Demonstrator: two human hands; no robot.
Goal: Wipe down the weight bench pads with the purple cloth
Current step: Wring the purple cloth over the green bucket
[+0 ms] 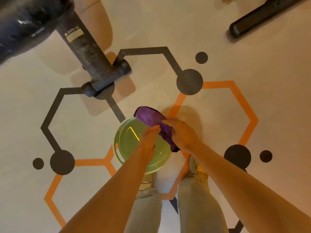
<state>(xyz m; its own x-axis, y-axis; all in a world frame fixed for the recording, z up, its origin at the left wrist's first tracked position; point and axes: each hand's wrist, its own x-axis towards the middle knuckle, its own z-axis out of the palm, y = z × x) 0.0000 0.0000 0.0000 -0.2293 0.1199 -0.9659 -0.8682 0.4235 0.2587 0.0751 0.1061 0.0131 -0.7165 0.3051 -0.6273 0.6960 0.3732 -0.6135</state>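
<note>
Pale, smooth flooring fills the head view, marked with dark grey and orange hexagon outlines [242, 105] and solid dark dots. At the upper left of the frame, a black glossy bench pad [25, 22] sits above a worn, scuffed metal bench leg [85, 47] that carries a warning sticker and ends in a crossbar foot with rounded caps. At the upper right lies another black bar [262, 15] of equipment.

At the centre, slightly below the middle, 2 bare forearms reach forward from the bottom edge. The left hand [149, 140] is closed, its fingers pinching the purple cloth [151, 118] from the lower left; the right hand [181, 133] grips the same cloth from the right, fingers curled over it. The cloth looks soft and bunched into a long fold, held between both hands above a round, translucent yellow-green bucket [121, 143] standing on the floor. Below the hands, light denim trouser legs and pale shoes show.
</note>
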